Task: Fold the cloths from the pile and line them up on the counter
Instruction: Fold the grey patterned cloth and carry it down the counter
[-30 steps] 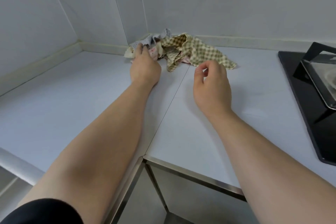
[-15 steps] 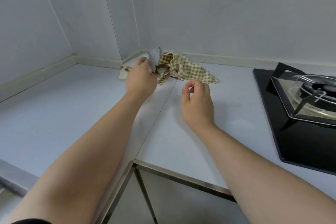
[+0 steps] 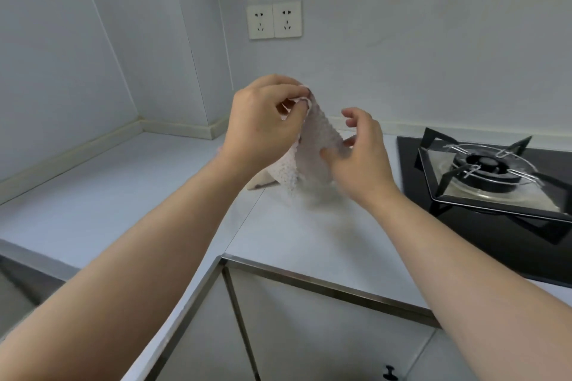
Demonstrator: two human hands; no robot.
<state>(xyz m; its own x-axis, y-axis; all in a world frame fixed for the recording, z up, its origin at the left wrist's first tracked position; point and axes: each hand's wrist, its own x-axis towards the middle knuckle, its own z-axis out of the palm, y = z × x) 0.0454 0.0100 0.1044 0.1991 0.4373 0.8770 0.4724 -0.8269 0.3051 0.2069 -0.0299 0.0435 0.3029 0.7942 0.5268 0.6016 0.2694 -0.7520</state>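
A pale pinkish-white textured cloth (image 3: 312, 145) hangs in the air above the counter's inner corner. My left hand (image 3: 266, 120) pinches its top corner between thumb and fingers. My right hand (image 3: 359, 151) is beside the cloth's right edge with fingers spread, its fingertips touching the fabric lower down. The rest of the pile is hidden behind my hands and the hanging cloth; only a beige corner of cloth (image 3: 258, 183) shows on the counter below my left wrist.
The light grey counter (image 3: 123, 195) runs in an L round the corner, with a metal-trimmed front edge. A black gas hob (image 3: 483, 176) with a burner grate sits close on the right. Wall sockets (image 3: 275, 24) are above the corner.
My left hand has lifted a pale cloth up off the pile. My right hand has risen to the cloth's right edge. The view has tilted upward.
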